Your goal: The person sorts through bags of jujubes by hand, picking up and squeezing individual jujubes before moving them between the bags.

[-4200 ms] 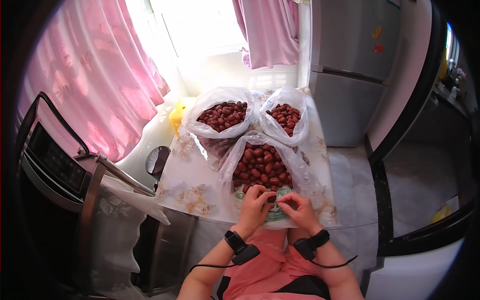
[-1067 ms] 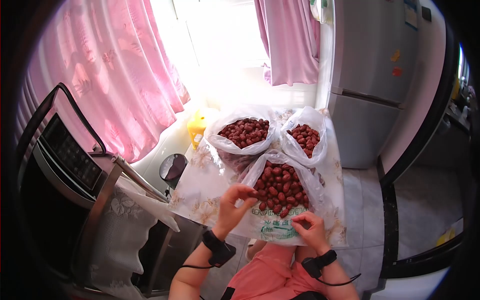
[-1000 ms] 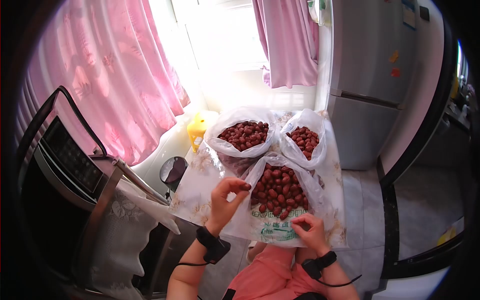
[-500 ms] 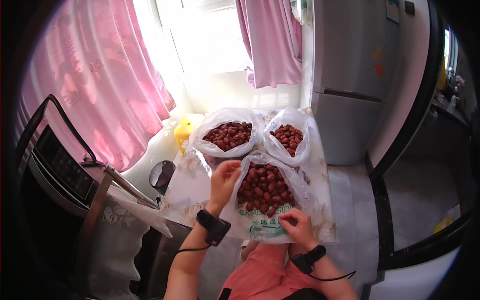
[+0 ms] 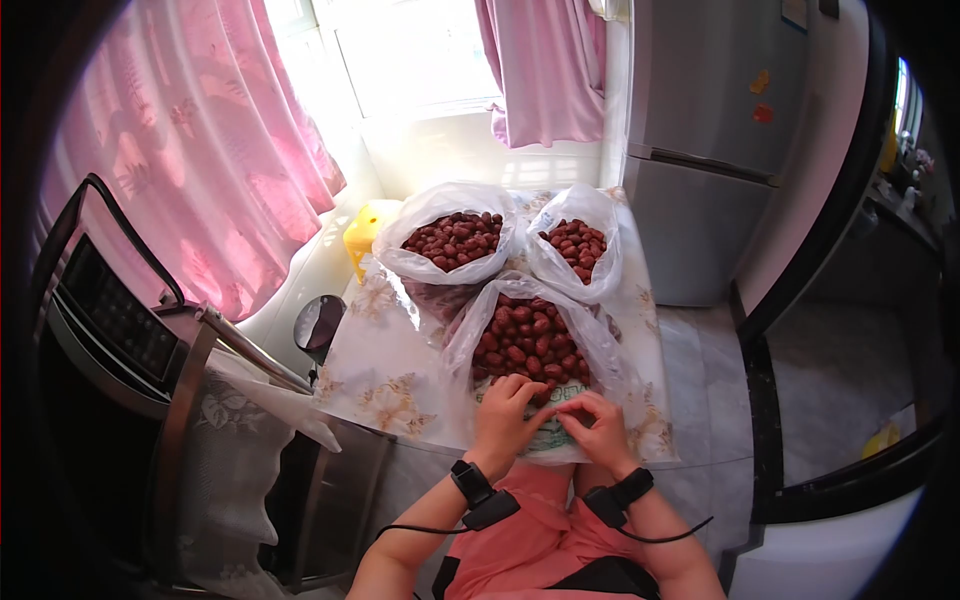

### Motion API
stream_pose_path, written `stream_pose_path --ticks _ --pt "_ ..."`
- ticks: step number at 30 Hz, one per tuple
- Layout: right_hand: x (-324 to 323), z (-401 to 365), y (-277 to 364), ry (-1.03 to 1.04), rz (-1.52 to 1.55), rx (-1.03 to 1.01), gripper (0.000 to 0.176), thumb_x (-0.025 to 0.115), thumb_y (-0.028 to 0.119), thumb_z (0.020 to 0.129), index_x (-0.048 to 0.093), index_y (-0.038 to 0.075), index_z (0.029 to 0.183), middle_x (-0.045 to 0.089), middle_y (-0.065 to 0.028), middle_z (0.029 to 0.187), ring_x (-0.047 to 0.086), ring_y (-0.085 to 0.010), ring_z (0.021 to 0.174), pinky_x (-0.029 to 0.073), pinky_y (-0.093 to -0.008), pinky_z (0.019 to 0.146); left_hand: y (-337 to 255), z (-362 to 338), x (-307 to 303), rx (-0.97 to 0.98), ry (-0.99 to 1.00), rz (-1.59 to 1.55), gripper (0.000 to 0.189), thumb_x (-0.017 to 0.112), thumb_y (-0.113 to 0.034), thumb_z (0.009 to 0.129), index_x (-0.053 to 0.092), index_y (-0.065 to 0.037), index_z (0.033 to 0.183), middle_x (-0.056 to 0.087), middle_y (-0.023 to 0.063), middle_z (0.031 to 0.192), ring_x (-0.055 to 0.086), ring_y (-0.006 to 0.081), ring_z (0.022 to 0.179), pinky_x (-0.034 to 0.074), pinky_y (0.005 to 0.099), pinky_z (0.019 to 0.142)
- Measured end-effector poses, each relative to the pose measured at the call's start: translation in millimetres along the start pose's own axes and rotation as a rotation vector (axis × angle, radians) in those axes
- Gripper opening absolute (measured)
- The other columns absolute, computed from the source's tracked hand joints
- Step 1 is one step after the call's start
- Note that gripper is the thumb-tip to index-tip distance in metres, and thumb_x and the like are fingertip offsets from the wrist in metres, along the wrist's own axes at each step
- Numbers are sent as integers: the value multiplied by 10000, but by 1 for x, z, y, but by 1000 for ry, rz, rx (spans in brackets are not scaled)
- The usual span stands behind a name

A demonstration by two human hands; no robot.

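Observation:
A white plastic bag [image 5: 462,352] with green print lies open at the table's near side, filled with dark red dates [image 5: 522,335]. My left hand [image 5: 508,418] is over the bag's front edge, its thumb and fingers closed about a single date [image 5: 541,397] at the near end of the pile. Close beside it, my right hand [image 5: 598,426] has thumb and fingers pinched together above the printed plastic; whatever is between them is too small to make out. The fingertips of both hands nearly meet. Each wrist wears a black strapped device with a cable.
Two more open bags of dates, a larger bag [image 5: 400,250] and a smaller bag [image 5: 610,258], stand behind on the flowered tablecloth [image 5: 370,400]. A yellow stool [image 5: 368,235] is at the back left, a grey fridge [image 5: 700,220] at the right, and a black appliance [image 5: 115,325] at the left.
My left hand has come down from the bag's left rim to the near date, beside my right hand. My right hand stays at the bag's front. The view has tilted slightly downward.

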State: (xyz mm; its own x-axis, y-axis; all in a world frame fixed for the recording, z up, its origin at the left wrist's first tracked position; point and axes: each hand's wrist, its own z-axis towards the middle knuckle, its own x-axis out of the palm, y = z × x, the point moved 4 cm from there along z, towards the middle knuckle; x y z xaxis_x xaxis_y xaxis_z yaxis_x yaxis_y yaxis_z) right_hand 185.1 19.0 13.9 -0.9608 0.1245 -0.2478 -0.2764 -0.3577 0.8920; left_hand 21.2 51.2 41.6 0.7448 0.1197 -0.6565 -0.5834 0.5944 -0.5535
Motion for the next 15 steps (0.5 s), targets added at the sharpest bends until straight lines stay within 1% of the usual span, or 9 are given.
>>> stream_pose_path --ticks 2,4,5,7,11,15 --pt "-1 0 3 0 -10 -12 85 716 26 811 708 25 895 662 -53 847 620 -130 728 483 -252 648 7 -4 10 12 -25 -10 274 748 -64 733 680 -69 999 603 88 946 579 287 890 471 386 764" --pt "-1 1 5 18 17 54 103 718 5 798 711 7 901 669 -62 854 628 -134 771 489 -253 688 13 -7 17 23 -51 -20 282 746 -64 724 680 -71 998 597 88 938 570 290 882 463 388 764" --pt "-1 1 6 18 13 55 103 718 5 798 711 7 901 669 -62 854 628 -134 771 489 -253 688 17 -9 19 37 -59 -47 281 737 -53 722 679 -70 996 592 87 936 566 290 882 458 386 768" --pt "0 1 5 4 14 16 93 722 29 810 710 29 903 658 -50 842 614 -124 704 481 -249 629 10 -9 14 49 -66 -78 281 729 -42 720 678 -69 995 587 86 934 562 290 883 453 383 773" --pt "1 0 1 -4 -4 4 96 725 32 809 712 31 905 656 -44 839 609 -117 692 477 -244 622 2 -8 8 16 -36 -58 240 708 -30 744 664 -69 977 576 86 921 551 293 884 450 388 778" --pt "1 -1 1 1 -1 43 95 726 36 812 715 36 907 657 -36 838 605 -107 697 478 -243 626 10 -10 12 43 -50 -77 219 716 -45 755 668 -65 968 576 71 920 547 281 886 452 381 766"
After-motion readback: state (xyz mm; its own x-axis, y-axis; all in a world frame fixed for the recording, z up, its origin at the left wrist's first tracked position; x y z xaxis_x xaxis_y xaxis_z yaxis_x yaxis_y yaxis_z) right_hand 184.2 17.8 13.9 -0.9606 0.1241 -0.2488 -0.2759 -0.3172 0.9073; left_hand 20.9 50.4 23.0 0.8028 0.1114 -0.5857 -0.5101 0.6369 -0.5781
